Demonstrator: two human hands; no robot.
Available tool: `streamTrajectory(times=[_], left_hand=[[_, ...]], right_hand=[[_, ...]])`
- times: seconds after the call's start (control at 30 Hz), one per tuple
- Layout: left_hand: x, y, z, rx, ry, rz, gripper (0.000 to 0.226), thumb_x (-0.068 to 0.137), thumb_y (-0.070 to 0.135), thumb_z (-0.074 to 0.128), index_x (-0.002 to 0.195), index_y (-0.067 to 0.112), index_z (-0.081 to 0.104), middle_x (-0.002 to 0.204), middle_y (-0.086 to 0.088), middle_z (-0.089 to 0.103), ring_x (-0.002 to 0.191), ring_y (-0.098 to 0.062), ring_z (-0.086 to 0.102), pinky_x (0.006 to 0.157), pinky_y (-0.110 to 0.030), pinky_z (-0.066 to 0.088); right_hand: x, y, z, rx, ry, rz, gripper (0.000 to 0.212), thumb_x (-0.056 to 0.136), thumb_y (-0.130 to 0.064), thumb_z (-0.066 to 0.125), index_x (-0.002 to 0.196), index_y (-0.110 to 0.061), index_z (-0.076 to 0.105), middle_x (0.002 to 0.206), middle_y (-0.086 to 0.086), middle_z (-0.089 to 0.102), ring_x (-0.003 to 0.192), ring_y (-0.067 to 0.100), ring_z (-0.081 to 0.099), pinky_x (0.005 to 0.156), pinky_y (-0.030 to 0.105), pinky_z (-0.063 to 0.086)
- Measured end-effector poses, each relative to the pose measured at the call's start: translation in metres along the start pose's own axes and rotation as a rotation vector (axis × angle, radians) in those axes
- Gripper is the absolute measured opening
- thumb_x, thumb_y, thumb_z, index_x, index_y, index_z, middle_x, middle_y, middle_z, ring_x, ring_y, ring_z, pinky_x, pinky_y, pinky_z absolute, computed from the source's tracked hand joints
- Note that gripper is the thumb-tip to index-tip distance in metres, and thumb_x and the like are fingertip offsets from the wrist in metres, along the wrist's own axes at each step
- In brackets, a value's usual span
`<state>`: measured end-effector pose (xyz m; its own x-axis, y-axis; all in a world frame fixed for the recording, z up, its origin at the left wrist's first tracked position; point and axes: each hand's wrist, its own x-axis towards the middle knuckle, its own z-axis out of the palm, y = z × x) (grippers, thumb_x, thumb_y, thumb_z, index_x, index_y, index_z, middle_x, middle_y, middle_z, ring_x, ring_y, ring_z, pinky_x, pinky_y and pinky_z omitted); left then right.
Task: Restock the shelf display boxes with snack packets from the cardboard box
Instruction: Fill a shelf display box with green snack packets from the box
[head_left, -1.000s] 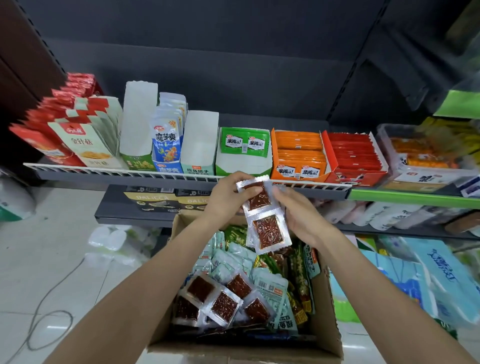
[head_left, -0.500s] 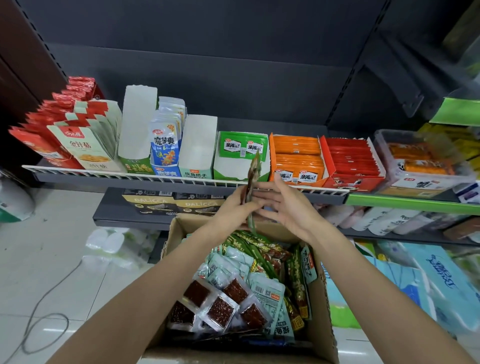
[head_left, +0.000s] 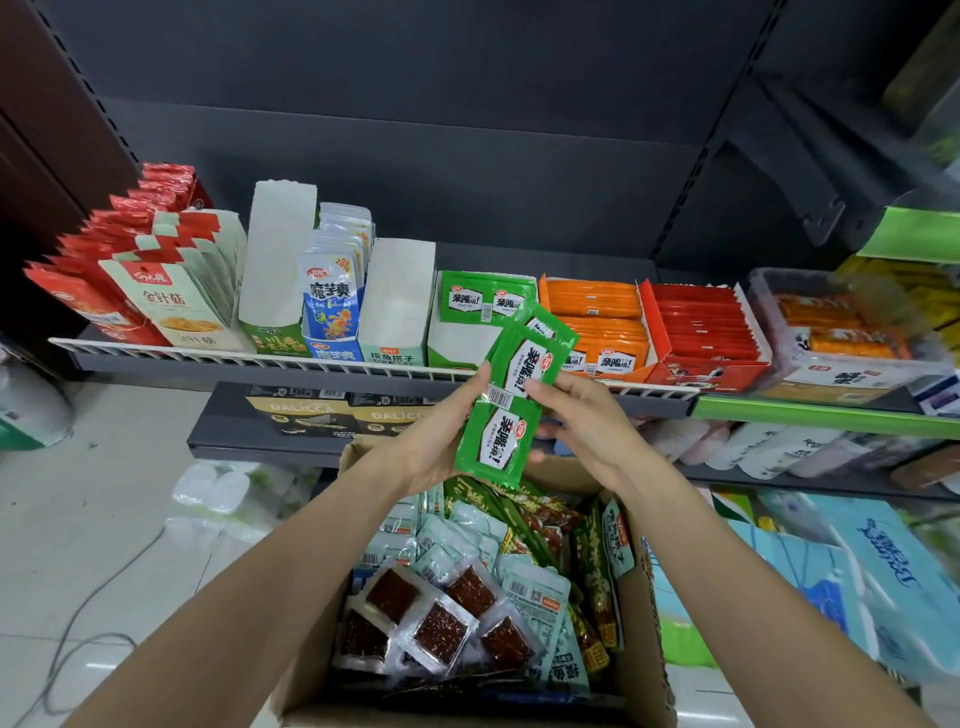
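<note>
Both grips closed on green packets (head_left: 511, 402): left hand (head_left: 441, 439), right hand (head_left: 582, 421), held above box (head_left: 641, 613). Step: matching to shelf. Next: packets to be slotted into green display box (head_left: 470, 340), just behind.

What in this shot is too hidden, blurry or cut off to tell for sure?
Head view, the only one:
- How many green packets are stacked: they overlap, and the left hand and right hand cover their edges.
- What lies deep in the cardboard box: top packets and both forearms cover it.
- Goods in the clear tub and along the right edge: blurred.
- The box's near side: cut off by the bottom edge.
</note>
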<state>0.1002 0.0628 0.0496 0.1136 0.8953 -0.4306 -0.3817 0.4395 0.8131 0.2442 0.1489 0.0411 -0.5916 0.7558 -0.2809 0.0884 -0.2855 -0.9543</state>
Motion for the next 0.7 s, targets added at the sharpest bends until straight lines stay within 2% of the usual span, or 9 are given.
streamTrajectory(times=[0.13, 0.23, 0.3, 0.4, 0.43, 0.5, 0.57, 0.63, 0.7], left_hand=[[0.005, -0.001, -0.002, 0.051, 0.145, 0.028, 0.036, 0.099, 0.042, 0.033, 0.119, 0.026, 0.059, 0.117, -0.001, 0.067, 0.109, -0.019, 0.062, 0.09, -0.045, 0.05], [0.01, -0.004, -0.008, 0.098, 0.231, 0.071, 0.036, 0.1, 0.026, 0.043, 0.135, 0.019, 0.049, 0.137, -0.001, 0.053, 0.125, -0.018, 0.05, 0.098, -0.049, 0.046], [0.009, -0.003, -0.012, 0.162, 0.328, 0.092, 0.051, 0.098, 0.022, 0.048, 0.146, 0.016, 0.032, 0.151, 0.002, 0.033, 0.138, -0.016, 0.03, 0.113, -0.044, 0.026], [0.005, -0.001, -0.013, 0.177, 0.392, 0.153, 0.061, 0.098, 0.015, 0.047, 0.151, 0.01, 0.016, 0.156, 0.0, 0.019, 0.143, -0.016, 0.017, 0.117, -0.036, 0.009], [0.002, -0.001, -0.013, 0.176, 0.393, 0.164, 0.061, 0.099, 0.014, 0.046, 0.15, 0.01, 0.014, 0.156, -0.001, 0.017, 0.144, -0.016, 0.015, 0.116, -0.033, 0.009], [0.001, -0.002, -0.018, 0.232, 0.406, 0.174, 0.059, 0.099, 0.014, 0.045, 0.15, 0.009, 0.016, 0.156, -0.001, 0.019, 0.143, -0.015, 0.018, 0.114, -0.028, 0.013], [-0.002, -0.001, -0.022, 0.289, 0.364, 0.151, 0.048, 0.1, 0.019, 0.043, 0.146, 0.012, 0.03, 0.15, 0.0, 0.031, 0.135, -0.014, 0.034, 0.11, -0.024, 0.024], [-0.002, 0.007, -0.019, 0.366, 0.343, 0.129, 0.03, 0.102, 0.029, 0.035, 0.125, 0.017, 0.049, 0.136, -0.001, 0.048, 0.108, -0.008, 0.052, 0.089, -0.009, 0.038], [-0.004, 0.016, -0.014, 0.423, 0.355, 0.085, 0.044, 0.102, 0.044, 0.023, 0.132, 0.022, 0.047, 0.133, -0.004, 0.049, 0.117, -0.014, 0.05, 0.098, -0.016, 0.034]], right_hand=[[0.002, 0.004, 0.001, -0.028, 0.041, 0.007, 0.019, 0.096, -0.013, 0.05, 0.105, -0.003, 0.064, 0.099, 0.01, 0.07, 0.085, 0.017, 0.066, 0.074, 0.025, 0.054], [0.002, 0.004, 0.0, 0.031, 0.15, -0.005, 0.016, 0.096, -0.011, 0.051, 0.088, -0.01, 0.064, 0.07, -0.004, 0.07, 0.062, 0.007, 0.064, 0.057, 0.02, 0.05], [0.004, 0.003, -0.004, 0.097, 0.27, 0.014, 0.016, 0.097, -0.013, 0.051, 0.086, -0.009, 0.061, 0.059, -0.007, 0.061, 0.051, 0.004, 0.055, 0.05, 0.019, 0.047], [0.011, 0.005, -0.013, 0.115, 0.37, 0.024, 0.03, 0.095, -0.024, 0.056, 0.116, -0.004, 0.058, 0.102, 0.008, 0.066, 0.083, 0.017, 0.064, 0.078, 0.036, 0.052], [0.011, 0.003, -0.012, 0.11, 0.39, 0.024, 0.042, 0.093, -0.03, 0.058, 0.126, -0.004, 0.054, 0.12, 0.009, 0.062, 0.104, 0.021, 0.061, 0.095, 0.043, 0.048], [0.012, 0.002, -0.014, 0.048, 0.391, -0.001, 0.056, 0.091, -0.04, 0.058, 0.137, -0.011, 0.046, 0.14, 0.004, 0.05, 0.128, 0.021, 0.046, 0.11, 0.046, 0.035], [0.011, -0.007, -0.011, -0.068, 0.315, -0.042, 0.049, 0.094, -0.04, 0.053, 0.137, -0.017, 0.048, 0.14, 0.0, 0.05, 0.13, 0.017, 0.044, 0.111, 0.044, 0.034], [0.011, -0.018, -0.012, -0.26, 0.172, -0.092, 0.037, 0.095, -0.027, 0.054, 0.131, -0.017, 0.053, 0.132, -0.003, 0.056, 0.12, 0.013, 0.052, 0.106, 0.039, 0.039], [0.013, -0.033, -0.015, -0.489, 0.009, -0.104, 0.041, 0.091, -0.014, 0.06, 0.131, -0.015, 0.053, 0.128, -0.002, 0.058, 0.114, 0.013, 0.055, 0.101, 0.037, 0.043]])
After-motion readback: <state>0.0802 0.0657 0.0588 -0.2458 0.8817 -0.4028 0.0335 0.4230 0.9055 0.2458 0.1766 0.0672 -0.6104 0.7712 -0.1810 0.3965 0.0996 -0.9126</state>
